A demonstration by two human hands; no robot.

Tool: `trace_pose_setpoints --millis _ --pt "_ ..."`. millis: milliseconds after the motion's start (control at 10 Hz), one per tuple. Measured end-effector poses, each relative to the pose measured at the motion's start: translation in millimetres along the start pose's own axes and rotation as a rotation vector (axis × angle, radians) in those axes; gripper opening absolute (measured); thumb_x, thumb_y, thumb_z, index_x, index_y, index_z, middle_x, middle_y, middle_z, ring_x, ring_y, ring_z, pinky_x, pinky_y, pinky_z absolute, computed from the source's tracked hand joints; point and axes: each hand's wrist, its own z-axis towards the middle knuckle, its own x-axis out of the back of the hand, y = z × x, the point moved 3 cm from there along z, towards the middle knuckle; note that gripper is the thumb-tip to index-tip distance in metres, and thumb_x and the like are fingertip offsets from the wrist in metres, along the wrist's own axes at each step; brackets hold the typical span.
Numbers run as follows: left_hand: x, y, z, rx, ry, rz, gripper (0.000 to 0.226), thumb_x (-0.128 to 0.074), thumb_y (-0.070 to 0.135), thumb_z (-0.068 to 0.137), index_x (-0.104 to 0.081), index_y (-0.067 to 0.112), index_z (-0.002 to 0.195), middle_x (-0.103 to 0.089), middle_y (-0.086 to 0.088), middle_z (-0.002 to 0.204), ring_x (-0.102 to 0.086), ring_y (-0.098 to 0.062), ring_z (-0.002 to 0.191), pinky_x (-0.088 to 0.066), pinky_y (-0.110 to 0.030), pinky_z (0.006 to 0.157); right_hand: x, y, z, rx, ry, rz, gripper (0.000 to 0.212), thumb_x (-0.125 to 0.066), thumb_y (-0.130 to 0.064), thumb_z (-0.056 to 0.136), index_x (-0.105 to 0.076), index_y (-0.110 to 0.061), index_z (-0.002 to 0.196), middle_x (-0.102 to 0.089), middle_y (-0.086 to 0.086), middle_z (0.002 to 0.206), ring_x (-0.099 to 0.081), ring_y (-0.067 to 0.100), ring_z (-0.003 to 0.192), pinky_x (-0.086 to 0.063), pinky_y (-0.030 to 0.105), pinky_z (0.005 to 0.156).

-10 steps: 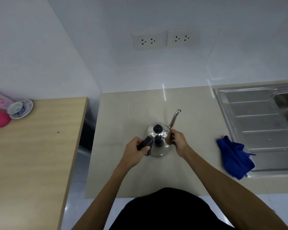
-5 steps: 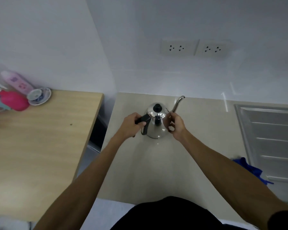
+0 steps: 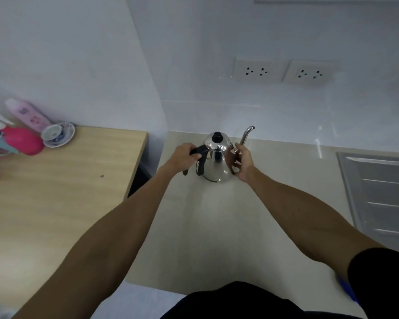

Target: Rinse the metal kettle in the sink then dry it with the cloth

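Metal kettle (image 3: 217, 162) upright on the beige counter (image 3: 217, 226), near the back wall, lid on with black knob (image 3: 217, 137) on top, thin gooseneck spout (image 3: 246, 135) rising to the right. Left hand (image 3: 183, 156) has its grip closed around the black handle (image 3: 199, 150) on the kettle's left side, fingers wrapped over the top part. Right hand (image 3: 243, 163) is against the kettle's right side at the base of the spout, grip curled loosely; fingers touch the spout tube and the body, but cannot tell if it is a firm hold. Both forearms stretched forward.

Steel sink drainboard (image 3: 382, 194) at right edge, well apart from the kettle; basin out of view. Sliver of blue cloth (image 3: 348, 290) at lower right, mostly hidden behind the right sleeve (image 3: 382, 282).

Wooden table (image 3: 55, 192) to the left, with a gap between it and the counter. On its far corner: pink bowl (image 3: 23, 141), cup on saucer (image 3: 57, 133), pink-patterned bottle (image 3: 28, 113). Two double wall sockets (image 3: 283, 71) above the kettle.
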Motion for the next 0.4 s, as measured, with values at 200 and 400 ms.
trace_pose_setpoints --millis 200,400 --pt "-2 -2 7 0.014 -0.032 -0.007 0.019 -0.065 0.017 0.093 -0.063 0.005 0.108 -0.063 -0.007 0.093 -0.058 -0.022 0.087 -0.041 -0.024 0.066 3 1 7 0.032 0.027 -0.016 0.035 -0.063 -0.047 0.087 -0.062 -0.017 0.105 -0.06 -0.002 0.089 -0.059 0.011 0.073 -0.046 0.024 0.058" --pt "4 10 -6 0.031 -0.087 0.048 0.057 -0.067 0.029 0.094 -0.045 0.005 0.14 -0.063 -0.014 0.125 -0.06 -0.031 0.116 -0.043 -0.032 0.091 9 -3 -15 0.079 0.059 -0.302 0.058 -0.046 -0.06 0.095 -0.056 -0.015 0.131 -0.056 0.003 0.127 -0.055 0.02 0.11 -0.043 0.04 0.099"
